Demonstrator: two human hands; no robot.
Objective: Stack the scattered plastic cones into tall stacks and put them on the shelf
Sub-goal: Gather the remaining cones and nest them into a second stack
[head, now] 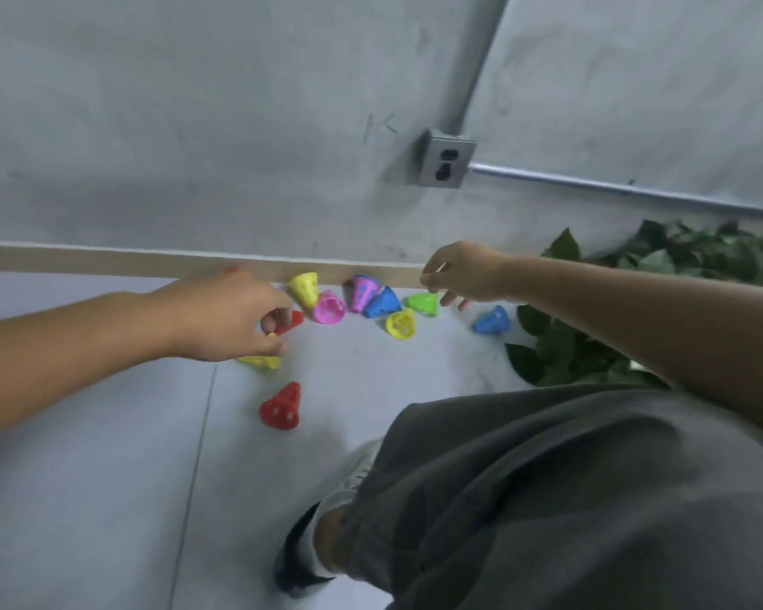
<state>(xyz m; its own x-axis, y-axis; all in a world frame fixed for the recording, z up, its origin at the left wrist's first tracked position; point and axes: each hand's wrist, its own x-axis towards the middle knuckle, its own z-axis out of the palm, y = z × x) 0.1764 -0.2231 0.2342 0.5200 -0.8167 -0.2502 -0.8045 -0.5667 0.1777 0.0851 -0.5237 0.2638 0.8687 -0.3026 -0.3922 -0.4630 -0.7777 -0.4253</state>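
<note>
- Plastic cones (362, 301) lie scattered on the floor (106, 433) at twelve o'clock, along the baseboard (106, 259).
- My left hand (234, 319) pinches a yellow cone (261, 361).
- My right hand (459, 272) hangs loosely curled, holding nothing, above the green cone (423, 302).
</note>
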